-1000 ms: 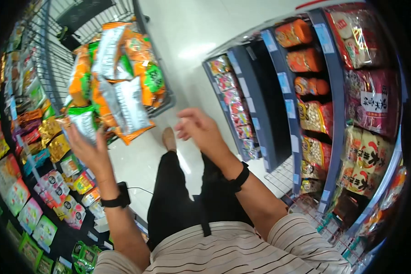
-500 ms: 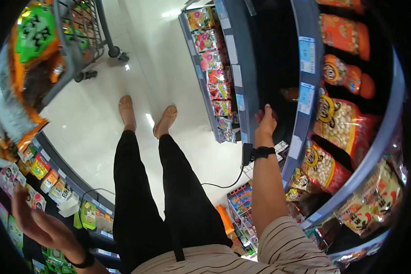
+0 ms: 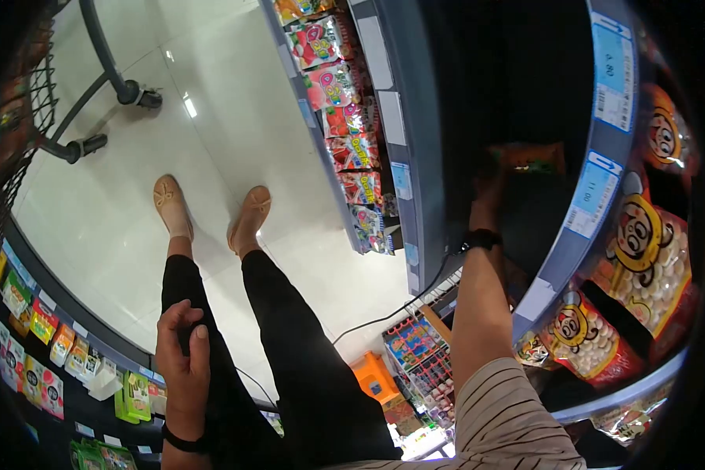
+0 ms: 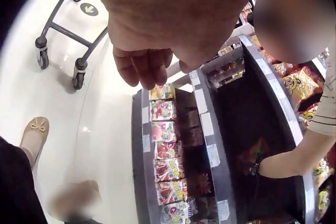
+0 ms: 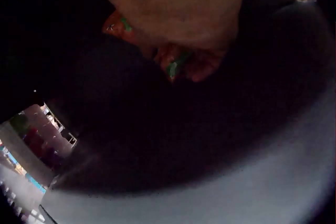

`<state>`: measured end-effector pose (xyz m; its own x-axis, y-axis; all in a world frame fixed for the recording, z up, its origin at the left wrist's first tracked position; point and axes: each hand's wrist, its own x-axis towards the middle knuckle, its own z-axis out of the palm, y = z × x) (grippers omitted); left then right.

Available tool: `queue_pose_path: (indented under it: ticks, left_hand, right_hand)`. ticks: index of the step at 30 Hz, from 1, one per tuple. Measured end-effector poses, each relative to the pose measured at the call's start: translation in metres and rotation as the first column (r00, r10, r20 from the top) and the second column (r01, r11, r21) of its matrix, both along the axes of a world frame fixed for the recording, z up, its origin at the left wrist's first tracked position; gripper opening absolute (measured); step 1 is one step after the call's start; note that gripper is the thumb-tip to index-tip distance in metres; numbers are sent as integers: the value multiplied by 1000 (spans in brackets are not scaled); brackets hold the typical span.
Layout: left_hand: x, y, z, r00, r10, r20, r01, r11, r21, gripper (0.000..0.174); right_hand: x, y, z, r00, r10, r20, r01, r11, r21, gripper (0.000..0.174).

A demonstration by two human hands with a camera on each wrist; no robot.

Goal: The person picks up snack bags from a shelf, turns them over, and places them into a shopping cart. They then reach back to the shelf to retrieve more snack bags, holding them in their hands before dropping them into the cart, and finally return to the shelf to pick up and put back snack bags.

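Note:
My right hand [image 3: 489, 190] reaches deep into a dark shelf compartment [image 3: 517, 86]. There it grips a small orange packet [image 3: 536, 158], which juts out beyond the fingers. Green marks show on the packet [image 5: 176, 66] in the right wrist view, where it lies between thumb and fingers; much of it is hidden under the hand. My left hand [image 3: 184, 360] hangs over the left thigh, fingers loosely bent and holding nothing. The left wrist view shows this left hand [image 4: 168, 24] from behind, in front of the shelves.
A cart [image 3: 109, 78] on wheels stands at upper left. Small candy bags [image 3: 333, 86] line the shelf beside the dark compartment. Bags of round white pieces [image 3: 583, 337] sit on the shelf at right. More packets [image 3: 43, 321] fill the shelf at lower left. A cable [image 3: 384, 317] runs from the right wrist.
My right hand has moved from over the cart into the dark compartment and taken hold of the orange packet. The left hand has drawn back from the cart's snack bags. The view has swung right.

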<state>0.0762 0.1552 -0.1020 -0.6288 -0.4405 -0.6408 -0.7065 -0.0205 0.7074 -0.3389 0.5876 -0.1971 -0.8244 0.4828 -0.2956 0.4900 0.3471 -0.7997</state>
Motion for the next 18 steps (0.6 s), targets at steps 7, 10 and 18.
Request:
queue_pose_path:
  ticks: [7, 10, 18]
  left_hand:
    - [1, 20, -36, 998, -34, 50, 32, 999, 38, 32]
    - [-6, 22, -43, 998, -39, 54, 36, 998, 46, 30]
    - [-21, 4, -23, 998, -18, 53, 13, 996, 93, 25]
  right_hand:
    - [-12, -20, 7, 999, 38, -19, -37, 998, 46, 40]
    - [-32, 0, -9, 999, 42, 4, -42, 999, 22, 24]
    - [2, -49, 7, 987, 159, 14, -159, 987, -9, 24]
